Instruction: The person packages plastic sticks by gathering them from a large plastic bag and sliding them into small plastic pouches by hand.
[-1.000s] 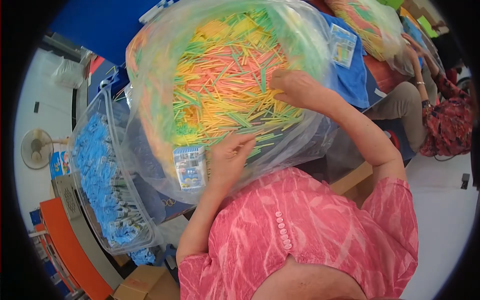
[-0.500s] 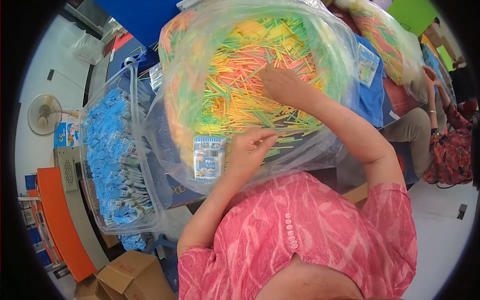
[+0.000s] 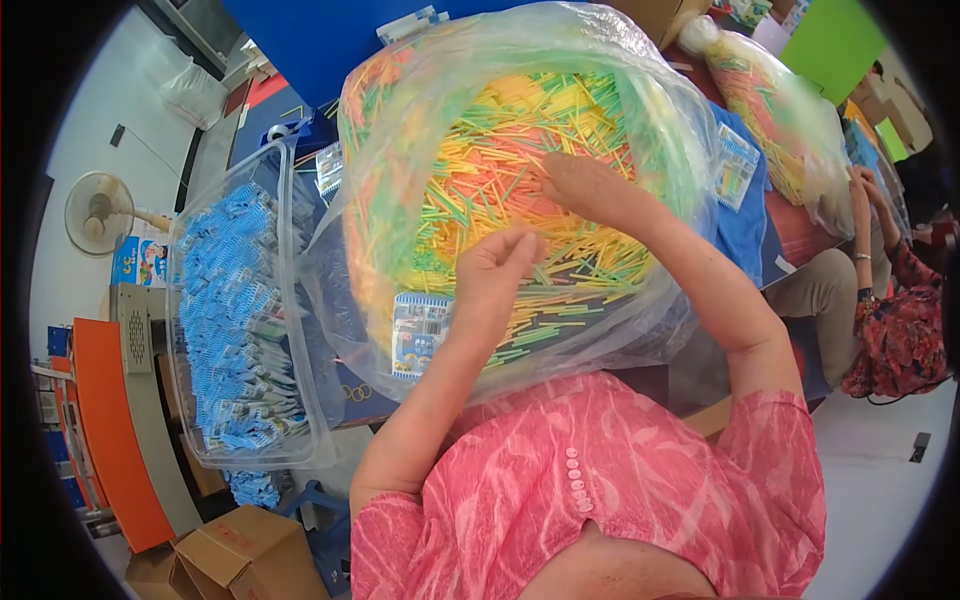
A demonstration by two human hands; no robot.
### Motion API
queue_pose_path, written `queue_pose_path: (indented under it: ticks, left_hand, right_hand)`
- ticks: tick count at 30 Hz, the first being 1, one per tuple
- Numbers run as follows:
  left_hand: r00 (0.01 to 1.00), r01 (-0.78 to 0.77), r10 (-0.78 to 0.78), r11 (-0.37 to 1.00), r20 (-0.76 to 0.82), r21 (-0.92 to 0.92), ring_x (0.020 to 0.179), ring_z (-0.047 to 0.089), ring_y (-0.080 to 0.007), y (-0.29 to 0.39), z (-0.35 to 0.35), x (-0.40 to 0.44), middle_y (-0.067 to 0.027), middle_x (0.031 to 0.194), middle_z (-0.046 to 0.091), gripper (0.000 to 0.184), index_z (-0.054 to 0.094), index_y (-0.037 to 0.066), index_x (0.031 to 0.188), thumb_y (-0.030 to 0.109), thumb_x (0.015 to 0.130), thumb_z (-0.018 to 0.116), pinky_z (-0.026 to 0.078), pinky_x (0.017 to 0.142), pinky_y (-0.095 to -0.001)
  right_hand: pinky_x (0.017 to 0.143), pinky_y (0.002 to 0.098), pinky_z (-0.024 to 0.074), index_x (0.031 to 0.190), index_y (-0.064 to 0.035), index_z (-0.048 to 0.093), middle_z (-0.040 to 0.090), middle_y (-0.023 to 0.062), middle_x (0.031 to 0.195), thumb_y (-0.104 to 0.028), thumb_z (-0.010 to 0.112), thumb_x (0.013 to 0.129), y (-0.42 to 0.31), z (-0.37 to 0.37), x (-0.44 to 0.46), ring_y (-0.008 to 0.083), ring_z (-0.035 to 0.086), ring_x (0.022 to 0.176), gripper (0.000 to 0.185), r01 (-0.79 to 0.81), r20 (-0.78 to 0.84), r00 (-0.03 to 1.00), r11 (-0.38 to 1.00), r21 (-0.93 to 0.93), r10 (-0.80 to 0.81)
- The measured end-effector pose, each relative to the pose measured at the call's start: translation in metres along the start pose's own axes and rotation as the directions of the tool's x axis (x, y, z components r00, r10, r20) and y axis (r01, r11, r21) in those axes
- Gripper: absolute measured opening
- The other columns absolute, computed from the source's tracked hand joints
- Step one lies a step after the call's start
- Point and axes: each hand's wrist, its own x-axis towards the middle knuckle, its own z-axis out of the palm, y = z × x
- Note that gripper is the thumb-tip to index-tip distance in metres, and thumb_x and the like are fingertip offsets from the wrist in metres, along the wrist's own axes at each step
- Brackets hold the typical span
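A big clear plastic bag (image 3: pixel 375 240) lies wide open in front of me, full of thin yellow, green and pink sticks (image 3: pixel 500 180). My right hand (image 3: pixel 590 188) is over the pile, its fingers closed and pointing down at the sticks; whatever they grip is hidden. Nearer to me, my left hand (image 3: pixel 495 275) is raised above the front of the pile with thumb and fingers pinched together. I cannot make out what is in that pinch. Beside my left wrist lies a small blue-and-white printed packet (image 3: pixel 418 335), partly covered by the forearm.
A clear plastic tub (image 3: pixel 300 400) of blue-striped packets stands to the left. Another printed packet (image 3: pixel 737 165) lies on a blue cloth (image 3: pixel 740 240) at right. Beyond are a second bag of sticks (image 3: pixel 765 110) and another person's hands (image 3: pixel 868 195). A cardboard box (image 3: pixel 240 555) is below left.
My left hand has moved up and forward, closer to my right hand, its thumb and fingers pinched. My right hand stays over the sticks. The whole view has shifted slightly.
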Motion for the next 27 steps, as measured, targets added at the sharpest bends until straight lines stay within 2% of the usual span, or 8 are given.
queue_pose_path:
  ticks: [5, 9, 11, 13, 15, 21, 25, 27]
  left_hand:
    - [0.989, -0.087, 0.069, 0.986, -0.131, -0.14, 0.084, 0.055, -0.0059, 0.002, 0.019, 0.039, -0.0014, 0.097, 0.062, 0.031, 0.059, -0.001, 0.114, 0.018, 0.091, 0.063, 0.045, 0.075, -0.0241]
    - [0.995, 0.041, -0.009, 0.941, 0.095, -0.335, 0.104, 0.057, -0.0131, 0.009, 0.033, 0.059, -0.0027, 0.111, 0.062, 0.032, 0.058, 0.005, 0.117, 0.029, 0.097, 0.051, 0.043, 0.094, -0.0326]
    - [0.984, 0.141, -0.076, 0.881, 0.161, -0.452, 0.106, 0.057, -0.015, 0.012, 0.039, 0.063, -0.0033, 0.115, 0.061, 0.034, 0.057, 0.006, 0.117, 0.032, 0.099, 0.046, 0.044, 0.094, -0.0341]
    - [0.99, 0.124, -0.073, 0.853, 0.119, -0.507, 0.104, 0.058, -0.0161, -0.003, 0.033, 0.073, -0.0038, 0.112, 0.061, 0.032, 0.057, 0.007, 0.113, 0.032, 0.1, 0.042, 0.045, 0.094, -0.036]
    - [0.998, 0.061, -0.056, 0.841, 0.026, -0.538, 0.098, 0.06, -0.017, -0.006, 0.033, 0.073, -0.0052, 0.105, 0.063, 0.031, 0.057, 0.005, 0.11, 0.032, 0.098, 0.047, 0.049, 0.086, -0.0331]
    - [1.0, -0.017, 0.021, 0.825, 0.001, -0.565, 0.095, 0.06, -0.0185, -0.005, 0.016, 0.073, -0.0073, 0.099, 0.061, 0.032, 0.056, 0.003, 0.101, 0.032, 0.1, 0.042, 0.05, 0.082, -0.0326]
    - [0.993, 0.061, -0.113, 0.764, -0.041, -0.642, 0.094, 0.059, -0.0188, -0.002, 0.007, 0.067, -0.0085, 0.102, 0.059, 0.028, 0.054, 0.004, 0.105, 0.028, 0.101, 0.04, 0.051, 0.082, -0.0347]
    - [0.986, 0.165, -0.106, 0.69, 0.128, -0.705, 0.097, 0.059, -0.0193, -0.027, -0.014, 0.078, -0.0097, 0.108, 0.058, 0.028, 0.052, 0.005, 0.113, 0.027, 0.101, 0.04, 0.051, 0.084, -0.036]
  right_hand:
    - [0.071, 0.0439, 0.0466, 0.093, 0.0014, 0.053, 0.058, 0.0199, 0.085, -0.023, 0.052, 0.087, 0.004, -0.003, 0.002, 0.0385, 0.059, 0.082, 0.025, -0.008, -0.079, 0.997, 0.985, 0.17, 0.022]
    - [0.067, 0.0435, 0.046, 0.088, -0.0001, 0.06, 0.063, 0.0202, 0.085, -0.017, 0.056, 0.082, -0.027, -0.018, 0.005, 0.0328, 0.062, 0.081, 0.019, -0.012, 0.117, 0.993, 0.939, 0.344, -0.031]
    - [0.058, 0.0401, 0.0445, 0.067, -0.0013, 0.061, 0.062, 0.015, 0.07, -0.015, 0.057, 0.074, -0.033, 0.008, 0.008, 0.0245, 0.062, 0.068, 0.015, -0.111, 0.087, 0.991, 0.989, 0.101, 0.103]
    - [0.064, 0.0444, 0.0479, 0.076, 0.0006, 0.064, 0.066, 0.0203, 0.081, -0.011, 0.05, 0.078, -0.025, 0.022, 0.005, 0.0345, 0.065, 0.074, 0.018, 0.032, -0.076, 0.997, 0.957, 0.288, -0.011]
    - [0.062, 0.0444, 0.0467, 0.077, 0.0008, 0.064, 0.064, 0.0208, 0.08, -0.013, 0.051, 0.08, -0.04, 0.021, 0.009, 0.0333, 0.063, 0.071, 0.019, -0.078, -0.133, 0.982, 0.929, 0.361, 0.133]
    - [0.064, 0.0441, 0.0461, 0.077, 0.0045, 0.063, 0.06, 0.0232, 0.073, -0.011, 0.055, 0.077, -0.064, -0.01, 0.005, 0.0355, 0.061, 0.071, 0.017, -0.05, -0.098, 0.99, 0.891, 0.452, 0.105]
    - [0.08, 0.0425, 0.0432, 0.093, -0.0011, 0.061, 0.056, 0.0191, 0.104, -0.018, 0.063, 0.074, -0.067, -0.047, -0.009, 0.0358, 0.054, 0.097, 0.026, 0.199, -0.256, 0.959, 0.928, 0.314, -0.119]
    - [0.087, 0.0431, 0.0409, 0.102, -0.0044, 0.06, 0.052, 0.0177, 0.116, -0.023, 0.066, 0.073, -0.063, -0.048, -0.011, 0.0365, 0.049, 0.106, 0.035, 0.291, -0.358, 0.909, 0.94, 0.18, -0.213]
